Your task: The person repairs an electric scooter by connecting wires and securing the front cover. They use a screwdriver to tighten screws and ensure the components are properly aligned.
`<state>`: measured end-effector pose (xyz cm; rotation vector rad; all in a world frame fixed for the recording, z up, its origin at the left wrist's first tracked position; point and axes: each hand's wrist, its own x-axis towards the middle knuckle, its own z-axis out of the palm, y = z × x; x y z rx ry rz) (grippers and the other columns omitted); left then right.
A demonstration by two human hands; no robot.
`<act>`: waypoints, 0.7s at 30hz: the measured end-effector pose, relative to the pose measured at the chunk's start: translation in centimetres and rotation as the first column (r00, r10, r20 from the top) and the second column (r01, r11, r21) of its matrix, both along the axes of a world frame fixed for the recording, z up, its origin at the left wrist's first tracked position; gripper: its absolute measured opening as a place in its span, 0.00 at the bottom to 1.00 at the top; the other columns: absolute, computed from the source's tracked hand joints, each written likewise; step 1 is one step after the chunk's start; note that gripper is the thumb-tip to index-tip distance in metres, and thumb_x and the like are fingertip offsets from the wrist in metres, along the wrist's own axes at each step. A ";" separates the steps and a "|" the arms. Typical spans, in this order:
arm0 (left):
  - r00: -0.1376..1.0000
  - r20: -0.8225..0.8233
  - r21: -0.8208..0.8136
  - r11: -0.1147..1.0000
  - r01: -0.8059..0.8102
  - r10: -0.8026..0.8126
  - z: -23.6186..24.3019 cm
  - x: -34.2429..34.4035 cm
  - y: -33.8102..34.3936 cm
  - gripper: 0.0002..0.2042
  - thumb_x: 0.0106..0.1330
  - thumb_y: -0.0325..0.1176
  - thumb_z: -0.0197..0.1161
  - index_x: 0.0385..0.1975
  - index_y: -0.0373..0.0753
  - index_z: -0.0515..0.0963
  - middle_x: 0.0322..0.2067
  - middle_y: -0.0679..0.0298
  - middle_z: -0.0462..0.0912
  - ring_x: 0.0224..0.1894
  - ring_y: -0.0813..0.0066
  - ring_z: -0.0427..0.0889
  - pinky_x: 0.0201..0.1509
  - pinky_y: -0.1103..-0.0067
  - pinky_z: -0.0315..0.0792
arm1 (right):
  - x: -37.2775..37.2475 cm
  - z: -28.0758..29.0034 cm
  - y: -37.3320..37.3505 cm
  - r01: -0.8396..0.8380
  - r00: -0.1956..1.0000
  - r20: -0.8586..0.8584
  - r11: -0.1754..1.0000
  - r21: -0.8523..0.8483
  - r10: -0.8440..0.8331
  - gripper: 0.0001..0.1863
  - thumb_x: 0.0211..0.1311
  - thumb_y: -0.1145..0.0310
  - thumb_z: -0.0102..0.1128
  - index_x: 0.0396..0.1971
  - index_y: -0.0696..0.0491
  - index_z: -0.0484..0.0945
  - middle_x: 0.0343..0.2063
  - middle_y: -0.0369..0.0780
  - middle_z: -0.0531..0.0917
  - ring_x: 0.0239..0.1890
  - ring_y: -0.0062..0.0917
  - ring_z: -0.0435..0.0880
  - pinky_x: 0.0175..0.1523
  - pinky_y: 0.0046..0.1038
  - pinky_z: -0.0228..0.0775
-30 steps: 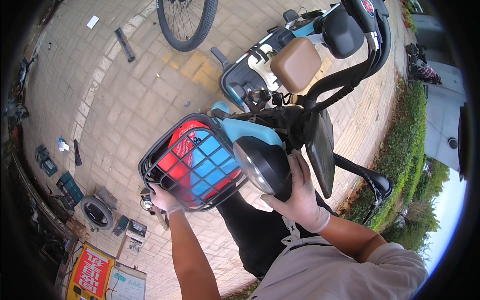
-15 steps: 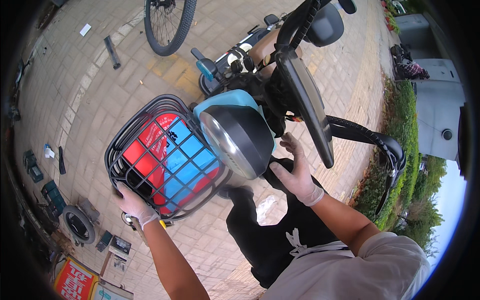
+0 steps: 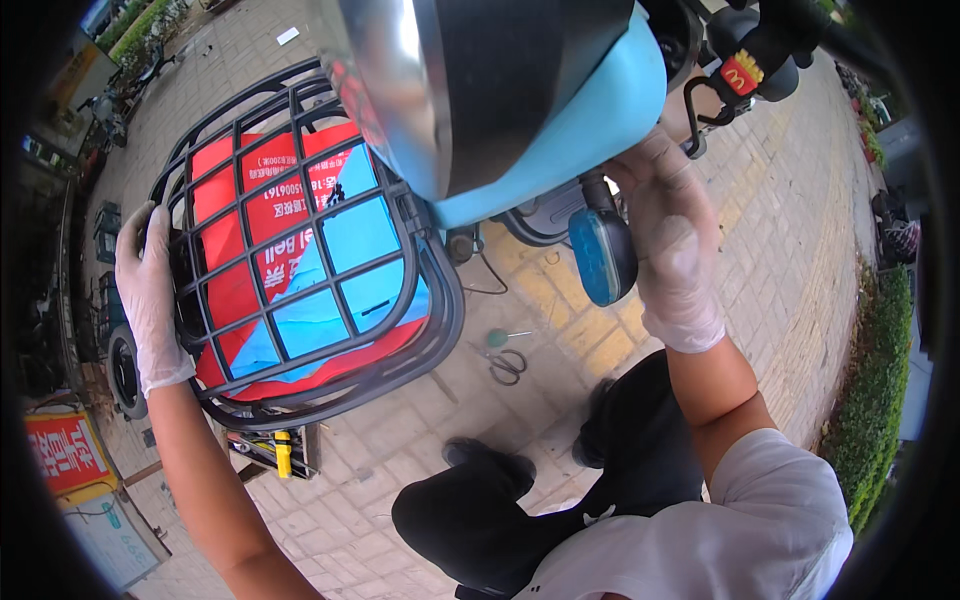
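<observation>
A black wire basket (image 3: 215, 248) with a lattice lid sits at the front of an electric scooter, a red and blue printed bag (image 3: 310, 255) inside it. My left hand (image 3: 150, 290), in a thin translucent glove, grips the basket's left side. To the right of the basket is the scooter's headlight housing (image 3: 570, 140), light blue and black with a shiny lens. My right hand (image 3: 675, 250), gloved too, holds the housing's lower right edge; some of its fingertips are hidden. A blue and black turn signal (image 3: 602, 250) stands just left of that hand.
On the paving lie a green-handled screwdriver (image 3: 498, 338) and dark-handled scissors (image 3: 507, 367). Below the basket is a tool tray (image 3: 270, 455) with a yellow-handled tool. A tyre (image 3: 125, 370) is at the left, a hedge (image 3: 880, 400) at the right.
The basket and headlight housing appear larger and closer, and my view has shifted lower. My right hand has gone from open beside the housing to its lower edge. My left hand stays on the basket.
</observation>
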<state>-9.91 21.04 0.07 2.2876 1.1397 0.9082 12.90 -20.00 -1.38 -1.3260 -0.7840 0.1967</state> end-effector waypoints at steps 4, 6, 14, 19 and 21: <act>0.955 0.187 -0.155 0.953 0.259 -0.229 -0.5 -1.1 2.1 0.26 0.72 0.48 0.64 0.59 0.32 0.78 0.53 0.58 0.84 0.55 0.74 0.80 0.63 0.79 0.70 | 4.2 -3.5 -0.6 -0.238 0.960 0.198 0.948 0.210 0.197 0.33 0.70 0.47 0.58 0.60 0.62 0.74 0.53 0.45 0.82 0.56 0.33 0.82 0.65 0.35 0.70; 0.924 0.337 -0.217 0.940 0.264 -0.182 -0.6 -2.1 2.7 0.25 0.74 0.46 0.62 0.60 0.31 0.78 0.50 0.60 0.85 0.52 0.75 0.82 0.59 0.79 0.72 | 6.4 -5.2 -1.0 -0.351 0.930 0.223 0.882 0.313 0.291 0.27 0.75 0.51 0.54 0.57 0.61 0.78 0.52 0.43 0.84 0.53 0.32 0.84 0.62 0.36 0.73; 0.822 0.482 0.074 0.949 0.305 -0.302 3.8 2.0 -9.4 0.26 0.74 0.43 0.63 0.65 0.34 0.73 0.62 0.57 0.77 0.66 0.68 0.73 0.72 0.73 0.63 | 5.5 -3.7 -3.0 -0.507 0.850 -0.102 0.855 0.110 0.518 0.29 0.69 0.56 0.62 0.58 0.65 0.77 0.48 0.44 0.85 0.49 0.24 0.84 0.57 0.28 0.75; 0.539 0.650 0.070 0.748 0.661 -0.536 5.1 9.4 -23.7 0.55 0.55 0.49 0.74 0.79 0.36 0.46 0.76 0.45 0.52 0.73 0.55 0.62 0.73 0.62 0.62 | 2.6 -1.6 -3.4 -0.314 0.945 -0.086 0.949 0.028 0.315 0.24 0.67 0.62 0.67 0.56 0.62 0.79 0.42 0.39 0.86 0.44 0.19 0.82 0.55 0.25 0.74; 0.515 0.696 0.041 0.744 0.667 -0.501 6.9 11.8 -25.0 0.57 0.54 0.53 0.76 0.78 0.36 0.46 0.72 0.47 0.59 0.72 0.54 0.65 0.74 0.62 0.61 | 2.2 -1.2 -3.2 -0.258 0.966 -0.026 0.965 0.036 0.259 0.23 0.66 0.61 0.68 0.53 0.61 0.80 0.38 0.39 0.86 0.40 0.19 0.83 0.53 0.25 0.74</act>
